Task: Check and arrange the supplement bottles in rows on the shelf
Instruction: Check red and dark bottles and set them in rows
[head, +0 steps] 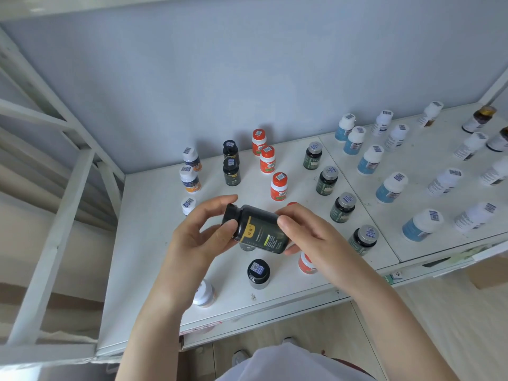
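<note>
Two hands are holding one dark bottle above the white shelf, and I am watching it lying on its side between them, its black cap pointing to the left hand and its yellow-marked label facing up toward me. The left hand is pinching the cap end between thumb and forefinger. The right hand is curling round the base end, thumb lying on the label.

Just below the hands a black-lidded bottle is standing upright on the shelf. An orange bottle is showing partly under the right wrist, and a white bottle is peeking out beside the left forearm; I think it is upright, though the arm is hiding most of it.

Beyond the left fingertips two dark bottles are standing one behind the other. Beyond the right hand a row of orange bottles is running away from me, and further right a row of grey-capped bottles is standing, with blue bottles past those.
</note>
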